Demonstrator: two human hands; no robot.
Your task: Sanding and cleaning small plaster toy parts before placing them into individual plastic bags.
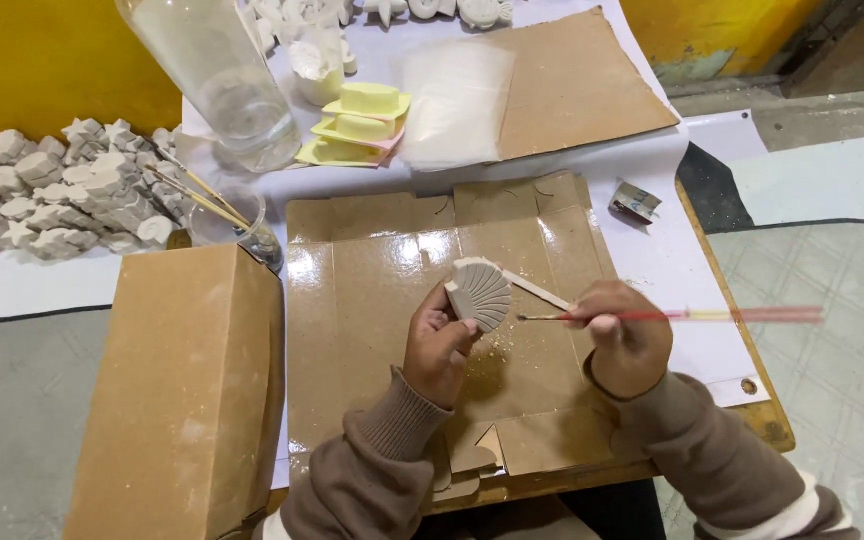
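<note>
On the flattened glossy cardboard sheet point(382, 330) that covers the middle of the work table, seen from the head camera, both hands are at work. The left hand point(437, 345) is raised above the sheet with its fingers curled shut around the lower edge of a grey shell-shaped plaster piece point(480, 293), holding it upright and tilted, ribbed face toward the camera. The right hand point(624, 335), just right of the shell piece, has its fingers pinched closed on a thin red-handled brush point(672, 316); the brush lies nearly level, its tip close to the right edge of the shell piece, and its far end is blurred. A pale flat stick point(542, 291) lies on the sheet just behind the shell piece.

Left of the sheet stands a tall brown cardboard box point(187, 400). Beyond the box's top, a small glass jar point(237, 225) holds several wooden-handled brushes, and a larger clear glass vessel point(222, 85) rises behind it. Far left of the sheet is a heap of unpainted plaster figures point(52, 195). Behind the sheet lie yellow moulds point(362, 125), stacked, a translucent plastic bag point(457, 100) and another brown card point(572, 85). A small foil scrap point(636, 201) sits off the sheet's upper right corner.
</note>
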